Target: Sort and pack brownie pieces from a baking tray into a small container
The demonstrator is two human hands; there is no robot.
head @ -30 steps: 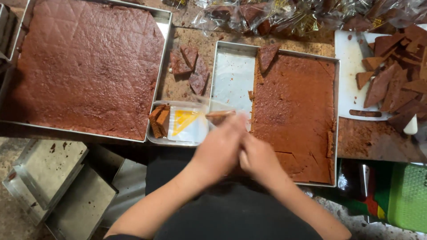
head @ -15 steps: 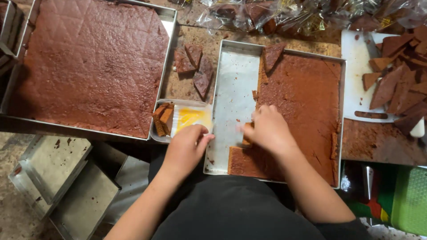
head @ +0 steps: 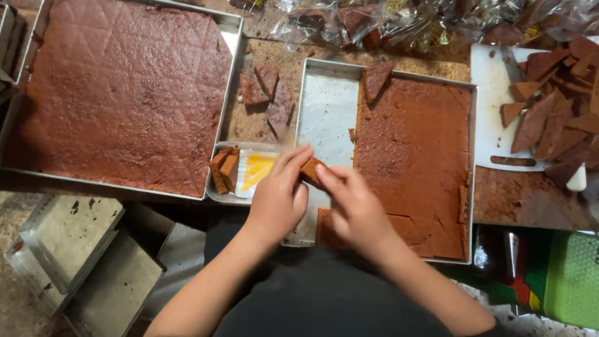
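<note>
Left hand and right hand together, pinching one brown cake piece above the middle tray; left strip cleared, most of slab uncut; few pieces in small tray.

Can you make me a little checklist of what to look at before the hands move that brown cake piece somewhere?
1. Cake piece held by both hands: ok, left hand and right hand pinch it together.
2. Piece whole: cannot tell, fingers hide part of it.
3. Room in the small tray: ok, a few pieces lie at its left end, yellow sheet uncovered.
4. Bare strip in the middle tray: ok, nothing on it.
5. Knife on the white board: ok, far from both hands.
</note>
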